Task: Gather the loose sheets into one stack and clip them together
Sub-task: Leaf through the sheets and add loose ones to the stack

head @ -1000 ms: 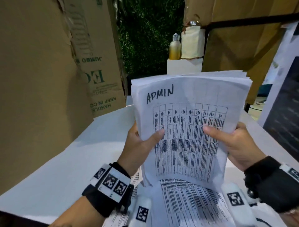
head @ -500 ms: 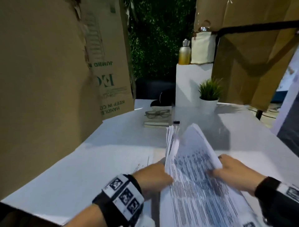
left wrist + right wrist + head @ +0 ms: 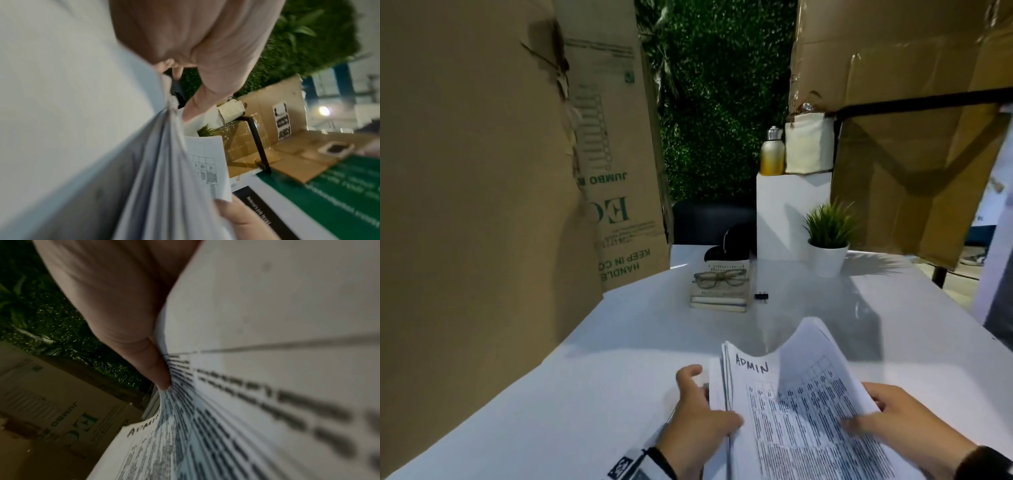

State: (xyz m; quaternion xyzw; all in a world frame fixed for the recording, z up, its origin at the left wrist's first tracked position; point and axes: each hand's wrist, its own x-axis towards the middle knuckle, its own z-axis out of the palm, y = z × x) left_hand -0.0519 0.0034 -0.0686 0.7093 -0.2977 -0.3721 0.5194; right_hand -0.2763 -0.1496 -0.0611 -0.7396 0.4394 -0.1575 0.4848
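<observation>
A stack of printed sheets (image 3: 801, 404), the top one marked ADMIN, lies low over the white table (image 3: 585, 394), its far edge bowed upward. My left hand (image 3: 702, 414) grips the stack's left edge, thumb on top; the left wrist view shows the sheets (image 3: 164, 170) running under that thumb. My right hand (image 3: 887, 425) holds the right edge, thumb across the print; the thumb presses the sheets (image 3: 257, 402) in the right wrist view. A small black binder clip (image 3: 761, 296) lies on the table beyond the stack, beside the books.
A pile of books (image 3: 719, 294) with glasses (image 3: 720, 277) on top stands mid-table, a potted plant (image 3: 828, 240) to its right. Tall cardboard boxes (image 3: 482, 205) wall the left side, more cardboard (image 3: 911, 137) hangs at the right. A bottle (image 3: 772, 156) sits on a white pedestal behind.
The stack was held upright before me, then tipped down. It now lies nearly flat over the table with both hands still on its side edges.
</observation>
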